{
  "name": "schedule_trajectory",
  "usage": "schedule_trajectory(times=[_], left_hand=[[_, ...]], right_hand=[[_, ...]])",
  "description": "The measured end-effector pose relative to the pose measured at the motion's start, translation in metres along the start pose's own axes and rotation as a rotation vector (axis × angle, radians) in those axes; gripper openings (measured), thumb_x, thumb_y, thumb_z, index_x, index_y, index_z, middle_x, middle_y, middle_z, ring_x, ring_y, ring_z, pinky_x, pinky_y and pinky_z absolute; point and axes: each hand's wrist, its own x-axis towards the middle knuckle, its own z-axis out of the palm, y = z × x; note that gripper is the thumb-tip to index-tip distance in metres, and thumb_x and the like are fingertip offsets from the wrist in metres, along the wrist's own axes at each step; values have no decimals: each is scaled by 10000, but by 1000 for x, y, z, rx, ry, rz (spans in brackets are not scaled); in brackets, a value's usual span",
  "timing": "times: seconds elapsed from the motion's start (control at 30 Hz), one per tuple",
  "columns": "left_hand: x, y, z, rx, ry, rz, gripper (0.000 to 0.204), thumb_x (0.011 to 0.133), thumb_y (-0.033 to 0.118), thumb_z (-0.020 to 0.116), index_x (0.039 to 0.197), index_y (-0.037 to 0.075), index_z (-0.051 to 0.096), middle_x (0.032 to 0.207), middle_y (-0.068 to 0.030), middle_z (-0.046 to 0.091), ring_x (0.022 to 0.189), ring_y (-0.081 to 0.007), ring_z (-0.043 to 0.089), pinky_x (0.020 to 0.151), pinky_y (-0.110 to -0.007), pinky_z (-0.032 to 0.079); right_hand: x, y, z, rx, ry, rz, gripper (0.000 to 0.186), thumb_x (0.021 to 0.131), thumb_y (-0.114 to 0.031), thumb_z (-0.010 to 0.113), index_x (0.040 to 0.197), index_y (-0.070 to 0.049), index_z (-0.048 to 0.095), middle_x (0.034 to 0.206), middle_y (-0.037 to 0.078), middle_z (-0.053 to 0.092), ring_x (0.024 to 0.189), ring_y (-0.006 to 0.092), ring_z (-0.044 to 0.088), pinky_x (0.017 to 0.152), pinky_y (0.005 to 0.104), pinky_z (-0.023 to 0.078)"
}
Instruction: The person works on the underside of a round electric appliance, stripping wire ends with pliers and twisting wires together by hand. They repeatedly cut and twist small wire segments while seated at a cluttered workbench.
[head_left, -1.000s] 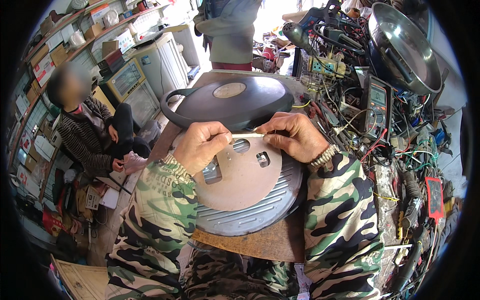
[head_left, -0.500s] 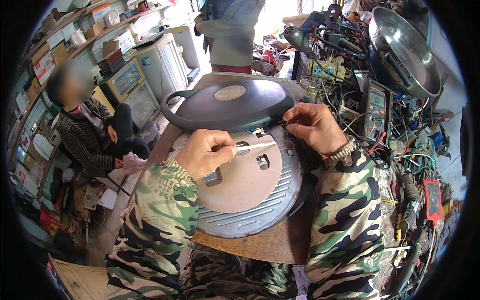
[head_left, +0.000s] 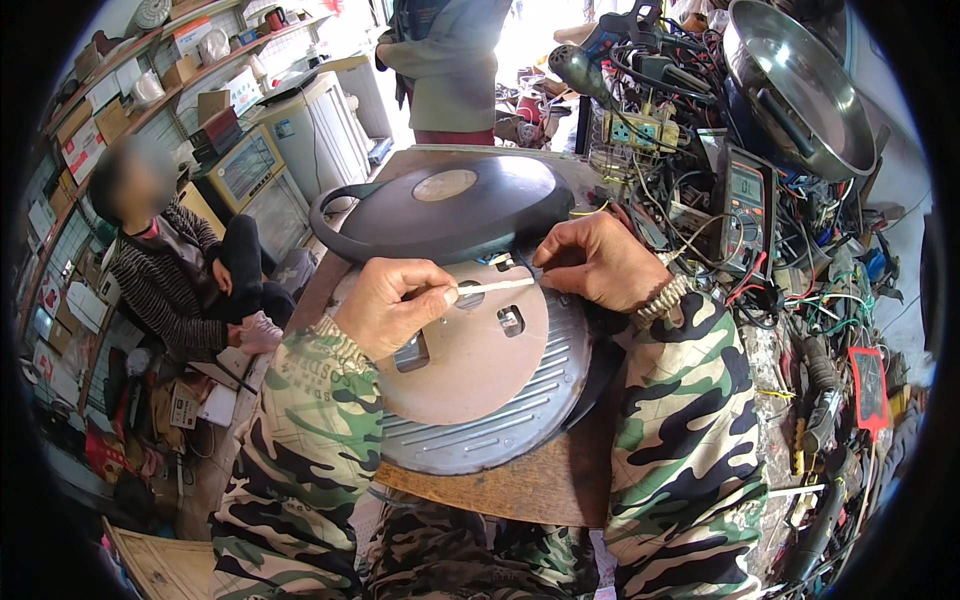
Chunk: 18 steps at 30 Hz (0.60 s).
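A thin white sleeve or tube [head_left: 508,285] is pinched between the thumb and forefinger of my left hand [head_left: 393,308], its free end pointing right. Close to that end, my right hand [head_left: 605,262] is closed in a pinch. Whatever lies between its fingertips is too small to make out. Under both hands lies a round tan sheet [head_left: 470,370] with cut-outs, on top of a grey ribbed metal disc [head_left: 500,428]. Behind them rests a black round housing [head_left: 395,225] with a loop handle and a pale oval at its middle.
A wooden table [head_left: 560,490] carries the work. To the right are a multimeter [head_left: 748,200], tangled wires [head_left: 690,215] and a large steel pan [head_left: 815,90]. One person [head_left: 165,260] sits at left; another [head_left: 450,70] stands beyond the table. Shelves [head_left: 165,95] line the left wall.
My right hand has come left and slightly down, closer to the white sleeve's free end. My left hand still pinches the sleeve. The whole view has shifted slightly.
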Motion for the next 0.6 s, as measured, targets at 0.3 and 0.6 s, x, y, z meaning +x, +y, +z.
schedule_trajectory(times=[0.3,0.6], left_hand=[[-1,4,-2,27,20,-19,193,977,152,675,996,-36,716,776,23,633,713,-41,527,633,-228,437],[2,-1,-1,31,26,28,213,994,182,638,957,-22,689,763,41,595,708,-35,501,631,-228,421]], right_hand=[[0,-8,8,-21,-44,-52,203,766,-5,772,967,1,745,850,127,737,764,199,693,738,325,547],[2,-4,10,-61,-24,-132,115,830,-42,708,936,-6,734,833,148,702,770,240,695,738,356,539]])
